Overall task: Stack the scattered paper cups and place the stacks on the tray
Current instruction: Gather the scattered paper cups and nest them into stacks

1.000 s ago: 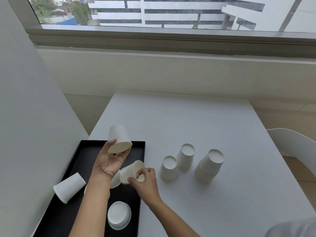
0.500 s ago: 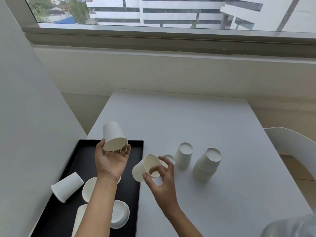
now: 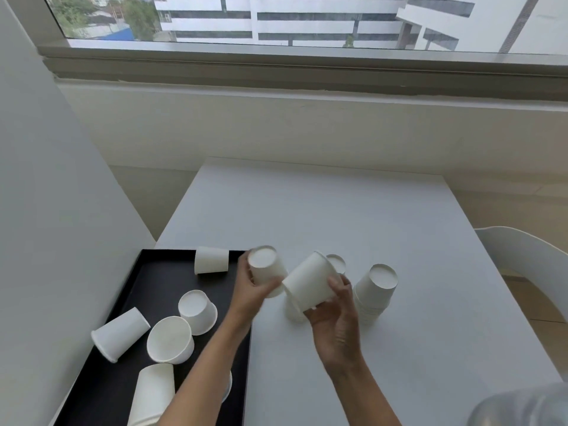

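Both hands have swung just right of the tray (image 3: 159, 284); left hand (image 3: 250, 292) grips an upturned cup (image 3: 266, 269), right hand (image 3: 336, 321) a second cup (image 3: 310, 282), so nesting looks imminent

**Probably an upper-floor office corner**

A wide window (image 3: 276, 61) across the top of the frame looks out on multi-storey blocks (image 3: 307, 20). Below it stand a bare white tabletop (image 3: 338, 216) at centre, a moulded white chair (image 3: 522, 253) at the right edge and a plain grey partition (image 3: 46, 210) on the left. Disposable paper cups (image 3: 196, 312) on a black tray (image 3: 159, 272) suit a break area.
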Available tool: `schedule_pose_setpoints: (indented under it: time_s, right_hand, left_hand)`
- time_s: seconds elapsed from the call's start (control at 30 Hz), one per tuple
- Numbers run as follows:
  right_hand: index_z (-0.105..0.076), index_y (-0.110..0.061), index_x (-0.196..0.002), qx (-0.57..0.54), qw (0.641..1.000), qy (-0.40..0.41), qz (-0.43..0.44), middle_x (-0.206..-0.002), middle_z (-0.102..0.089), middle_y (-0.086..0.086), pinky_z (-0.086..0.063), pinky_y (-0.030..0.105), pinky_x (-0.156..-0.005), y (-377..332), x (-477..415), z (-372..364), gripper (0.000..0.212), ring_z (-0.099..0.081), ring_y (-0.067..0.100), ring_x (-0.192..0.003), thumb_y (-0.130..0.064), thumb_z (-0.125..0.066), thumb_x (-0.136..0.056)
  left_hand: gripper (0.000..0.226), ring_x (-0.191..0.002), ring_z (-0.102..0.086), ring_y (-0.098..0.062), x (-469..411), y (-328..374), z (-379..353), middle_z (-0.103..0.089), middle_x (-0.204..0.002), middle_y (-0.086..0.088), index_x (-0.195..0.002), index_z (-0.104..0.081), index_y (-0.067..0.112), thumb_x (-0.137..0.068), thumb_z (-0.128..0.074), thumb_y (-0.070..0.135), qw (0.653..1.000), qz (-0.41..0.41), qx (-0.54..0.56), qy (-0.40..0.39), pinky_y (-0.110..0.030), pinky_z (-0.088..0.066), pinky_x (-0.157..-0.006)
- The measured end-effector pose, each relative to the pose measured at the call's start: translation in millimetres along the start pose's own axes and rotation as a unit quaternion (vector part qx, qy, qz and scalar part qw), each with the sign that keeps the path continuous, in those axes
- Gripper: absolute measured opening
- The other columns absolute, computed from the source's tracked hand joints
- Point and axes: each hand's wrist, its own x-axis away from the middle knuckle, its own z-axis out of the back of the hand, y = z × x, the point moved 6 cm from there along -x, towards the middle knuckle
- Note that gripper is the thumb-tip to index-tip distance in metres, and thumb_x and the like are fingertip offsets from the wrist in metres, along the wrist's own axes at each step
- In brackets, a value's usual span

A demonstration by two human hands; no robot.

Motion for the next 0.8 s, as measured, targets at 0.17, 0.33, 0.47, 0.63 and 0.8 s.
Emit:
schedule_pose_setpoints:
  time_s: [0.17, 0.33, 0.47, 0.63, 0.8]
  right_hand:
    - [-0.045, -0.029, -0.113, 0.082, 0.994, 0.043, 0.052, -0.091, -0.070, -0.010, -0.055, 0.029, -0.063, -39.5, -6.7, -3.4, 0.049, -0.067, 0.008, -0.083, -0.026, -0.071, -0.072]
    - [-0.045, -0.036, -0.109, 0.288, 0.947, 0.076, 0.117, -0.107, -0.068, -0.002, -0.053, 0.023, -0.073, -66.9, -7.2, -12.8, 0.050, -0.068, 0.004, -0.087, -0.039, -0.075, -0.068]
    - [-0.057, -0.034, -0.113, 0.611, 0.761, 0.062, 0.208, -0.115, -0.056, -0.015, -0.043, 0.015, -0.087, -73.9, -8.9, -24.6, 0.044, -0.055, 0.000, -0.101, -0.033, -0.078, -0.075]
    - [-0.052, -0.029, -0.123, 0.815, 0.547, 0.008, 0.190, -0.118, -0.051, -0.001, -0.038, 0.031, -0.091, -28.3, -24.9, -26.4, 0.047, -0.047, 0.019, -0.110, -0.029, -0.068, -0.078]
    - [-0.038, -0.022, -0.128, 0.874, 0.464, -0.070, 0.126, -0.125, -0.043, 0.001, -0.037, 0.031, -0.095, 17.3, -42.8, -1.8, 0.045, -0.042, 0.021, -0.114, -0.031, -0.057, -0.088]
  left_hand:
    - [0.066, -0.099, -0.056, 0.012, 7.3, -30.5, -33.6, -0.060, -0.115, 0.013, -0.115, -0.044, 0.043, -0.063, -0.078, 0.020, 0.992, -0.019, -0.116, -0.050, -0.009, -0.045, -0.082]
    - [0.067, -0.111, -0.054, -0.003, 6.2, -48.4, -48.8, -0.055, -0.118, 0.026, -0.114, -0.038, 0.057, -0.067, -0.076, 0.030, 0.973, -0.012, -0.219, -0.076, -0.024, -0.046, -0.092]
    - [0.066, -0.114, -0.053, -0.005, 11.3, -68.7, -50.6, -0.053, -0.116, 0.031, -0.113, -0.037, 0.059, -0.068, -0.075, 0.029, 0.962, 0.013, -0.253, -0.099, -0.028, -0.046, -0.095]
    - [0.052, -0.103, -0.060, -0.002, 13.9, -82.6, -49.6, -0.061, -0.110, 0.022, -0.110, -0.048, 0.049, -0.069, -0.075, 0.034, 0.964, 0.043, -0.239, -0.106, -0.025, -0.053, -0.082]
    - [0.033, -0.090, -0.060, 0.010, 16.4, -87.4, -48.5, -0.063, -0.099, 0.020, -0.098, -0.049, 0.054, -0.068, -0.063, 0.050, 0.960, 0.031, -0.262, -0.093, -0.009, -0.048, -0.066]
